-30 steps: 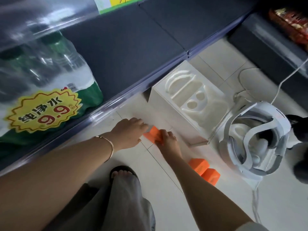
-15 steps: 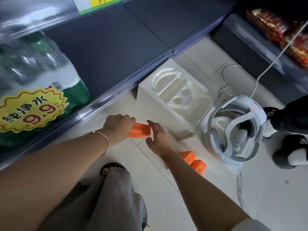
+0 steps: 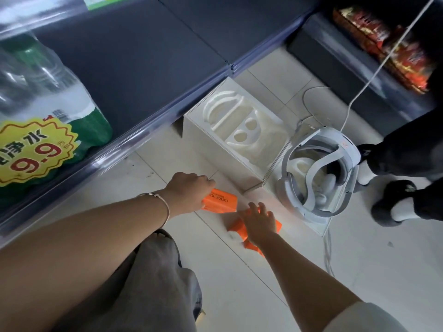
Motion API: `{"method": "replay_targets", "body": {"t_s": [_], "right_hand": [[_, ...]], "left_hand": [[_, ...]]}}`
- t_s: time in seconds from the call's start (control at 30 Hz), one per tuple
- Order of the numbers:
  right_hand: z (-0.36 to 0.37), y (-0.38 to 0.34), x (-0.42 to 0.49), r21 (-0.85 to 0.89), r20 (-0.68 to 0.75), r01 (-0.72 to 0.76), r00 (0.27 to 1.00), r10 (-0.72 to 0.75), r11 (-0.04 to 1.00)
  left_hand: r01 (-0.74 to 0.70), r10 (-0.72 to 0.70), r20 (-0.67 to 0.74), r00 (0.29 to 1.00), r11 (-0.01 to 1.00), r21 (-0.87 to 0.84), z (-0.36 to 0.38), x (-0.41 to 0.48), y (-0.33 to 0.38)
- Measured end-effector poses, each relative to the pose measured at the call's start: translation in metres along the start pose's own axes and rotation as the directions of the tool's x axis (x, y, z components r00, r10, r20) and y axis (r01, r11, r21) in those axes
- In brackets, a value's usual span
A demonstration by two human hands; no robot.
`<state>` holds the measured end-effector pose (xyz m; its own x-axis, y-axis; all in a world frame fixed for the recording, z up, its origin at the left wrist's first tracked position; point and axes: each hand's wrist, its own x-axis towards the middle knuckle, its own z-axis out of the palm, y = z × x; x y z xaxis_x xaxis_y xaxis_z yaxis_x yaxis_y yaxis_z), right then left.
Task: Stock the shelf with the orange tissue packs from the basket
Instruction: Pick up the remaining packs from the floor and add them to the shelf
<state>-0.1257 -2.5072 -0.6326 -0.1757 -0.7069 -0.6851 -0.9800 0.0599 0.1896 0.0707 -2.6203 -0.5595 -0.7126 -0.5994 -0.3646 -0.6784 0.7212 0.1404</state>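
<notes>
I am looking down at a white box (image 3: 215,152) sitting open on the tiled floor (image 3: 239,283), just beside the shelf edge; it is holding only a moulded insert (image 3: 242,125) with bare recesses. Touching its right side, a second shallow box part is carrying a white headset (image 3: 318,173), with a white cable (image 3: 374,75) running up and away from it. The dark shelf (image 3: 167,56) is holding a shrink-wrapped bottled water multipack (image 3: 55,104) at its left end.

The left hand (image 3: 189,190), wearing a thin bracelet (image 3: 165,204), is curling its fingers tightly around one end of an orange tissue pack (image 3: 220,201), holding it low over the floor near the box corner. The right hand (image 3: 260,222) is spreading its fingers (image 3: 262,208) wide over more orange packs (image 3: 237,228) lying on the floor; motion blur is stopping me from telling whether it is pressing on them.

The held pack is showing "COTTON TISS" in dark letters, the rest being covered. A yellow starburst sticker (image 3: 31,152) on the water is reading "9.9" in red under the characters "净水". Red snack packets (image 3: 383,44) on the far right shelf are too blurred for me to read
</notes>
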Motion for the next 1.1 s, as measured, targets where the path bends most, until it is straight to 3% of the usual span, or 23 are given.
{"method": "replay_targets", "body": {"t_s": [0.1,0.17,0.27,0.33,0.4,0.6,0.77,1.1], "right_hand": [[0.003,-0.009,0.011,-0.062,-0.076,0.002,0.997,-0.006,0.998],[0.002,-0.019,0.018,-0.01,-0.123,0.014,0.992,-0.015,1.0],[-0.01,-0.038,0.027,0.25,-0.13,-0.001,0.991,0.035,0.968],[-0.022,-0.05,0.035,0.46,-0.106,0.0,0.993,0.054,0.888],[-0.034,-0.059,0.04,0.546,-0.11,0.029,0.993,0.037,0.837],[-0.078,-0.068,0.026,0.529,-0.189,0.091,0.982,0.012,0.844],[-0.14,-0.065,-0.007,0.577,-0.272,0.081,0.957,0.097,0.813],[-0.254,-0.065,-0.116,0.623,-0.545,0.33,0.833,0.091,0.709]], "left_hand": [[0.017,-0.017,0.012,1.0,1.0,-0.001,0.008,-0.002,-0.01],[0.035,-0.035,0.021,0.999,0.999,0.0,0.012,-0.003,-0.018],[0.077,-0.078,0.021,0.997,0.997,0.011,0.013,-0.005,-0.03],[0.109,-0.11,0.015,0.994,0.994,0.023,0.009,-0.007,-0.039],[0.149,-0.149,0.0,0.989,0.989,0.024,0.001,-0.01,-0.048],[0.242,-0.236,-0.111,0.965,0.969,0.044,-0.05,-0.023,-0.058],[0.339,-0.354,-0.208,0.912,0.935,-0.105,-0.097,-0.058,-0.053],[0.439,-0.438,-0.439,0.784,0.892,-0.106,-0.216,-0.166,-0.029]]}}
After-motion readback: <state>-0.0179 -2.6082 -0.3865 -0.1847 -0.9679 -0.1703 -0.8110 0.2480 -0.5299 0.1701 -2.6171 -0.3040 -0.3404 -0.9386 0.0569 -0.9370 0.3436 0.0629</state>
